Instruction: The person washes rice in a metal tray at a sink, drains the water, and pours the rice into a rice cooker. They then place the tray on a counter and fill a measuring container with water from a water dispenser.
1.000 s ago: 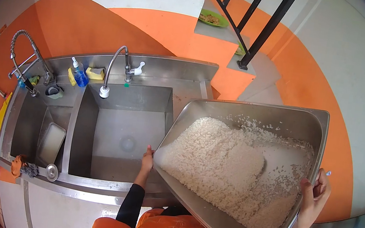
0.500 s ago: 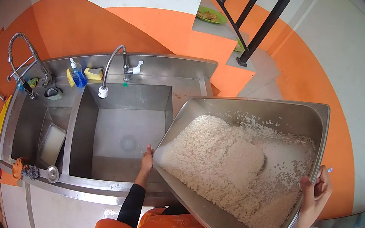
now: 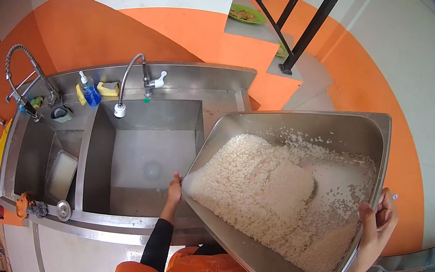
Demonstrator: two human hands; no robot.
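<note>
A deep rectangular steel pan (image 3: 315,116) is held up in front of me, right of the sink. Wet-looking white rice (image 3: 255,186) is heaped toward its left and near side, with loose grains and cloudy liquid at the right. My left hand (image 3: 174,188) grips the pan's left edge, its fingers partly hidden beneath. At the opposite edge, my right hand (image 3: 376,231) is closed round the rim, thumb on the inner side. The larger sink basin (image 3: 154,149) lies just left of the pan.
A gooseneck tap (image 3: 137,69) rises behind the large basin, beside a blue soap bottle (image 3: 90,91) and yellow sponges (image 3: 108,89). The smaller basin holds a pale rectangular container (image 3: 62,175). Steps with a black railing (image 3: 310,32) and a green plate (image 3: 246,15) stand behind.
The pan's far rim has risen slightly in view. Both hands keep their hold on it, and the rice looks almost the same.
</note>
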